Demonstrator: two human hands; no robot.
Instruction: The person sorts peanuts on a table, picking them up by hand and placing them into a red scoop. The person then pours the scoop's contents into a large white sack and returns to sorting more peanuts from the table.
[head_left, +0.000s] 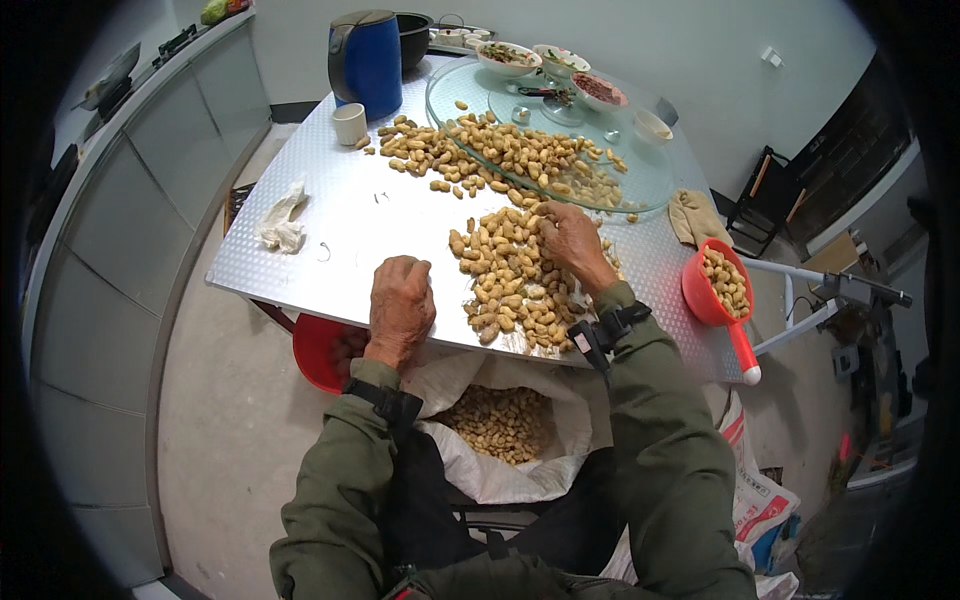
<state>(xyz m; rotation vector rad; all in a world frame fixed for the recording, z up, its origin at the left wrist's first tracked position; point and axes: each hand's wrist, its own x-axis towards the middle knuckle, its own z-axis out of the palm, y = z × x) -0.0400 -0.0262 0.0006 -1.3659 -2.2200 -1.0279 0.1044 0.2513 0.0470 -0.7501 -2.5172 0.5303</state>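
A near pile of unshelled peanuts (495, 259) lies at the table's front edge. My right hand (568, 238) reaches over the pile's upper right side, fingers bent down onto the peanuts; whether it grips any is hidden. My left hand (403, 302) rests on the metal-topped table (345, 217) near its front edge, left of the pile, fingers curled, with no object visible in it. Below the edge, between the knees, an open white woven sack (487, 480) holds many peanuts. A red plastic basin (315, 352) with round things inside sits under the table by my left wrist.
More peanuts (420, 150) spread under and around the glass turntable (652, 176), which bears bowls of food (510, 67). A red dipper (694, 289) of peanuts and a glove-like cloth (697, 217) lie right. A blue jug (375, 67), white cup (349, 125) and crumpled tissue (281, 225) stand left.
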